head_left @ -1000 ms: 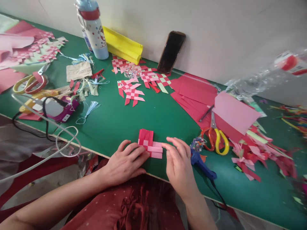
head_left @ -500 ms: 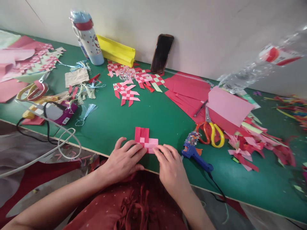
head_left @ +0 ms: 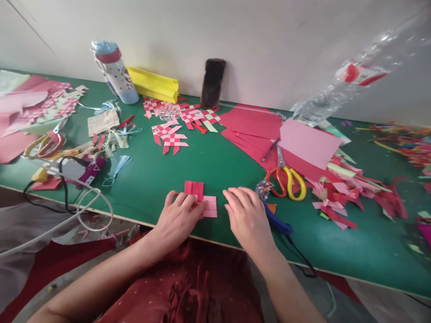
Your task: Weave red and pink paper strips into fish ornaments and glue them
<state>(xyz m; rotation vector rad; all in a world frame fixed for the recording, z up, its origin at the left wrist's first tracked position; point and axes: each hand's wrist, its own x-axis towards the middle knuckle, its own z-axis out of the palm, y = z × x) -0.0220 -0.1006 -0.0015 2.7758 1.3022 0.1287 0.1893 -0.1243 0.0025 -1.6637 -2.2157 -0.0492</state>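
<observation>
At the near edge of a smooth green tabletop point(head_left: 151, 172) lies an L-shaped piece of folded red and pink paper strips point(head_left: 210, 205) — the left hand point(head_left: 178, 214) presses bent fingers on it; whether they pinch, I cannot tell. The right hand point(head_left: 247, 215), loosely curved, is apart from it, beside a blue plastic glue gun point(head_left: 279, 223). Beyond lie checkered woven-paper fish shapes point(head_left: 173, 140) and orange-and-yellow-handled scissors point(head_left: 285, 169).
</observation>
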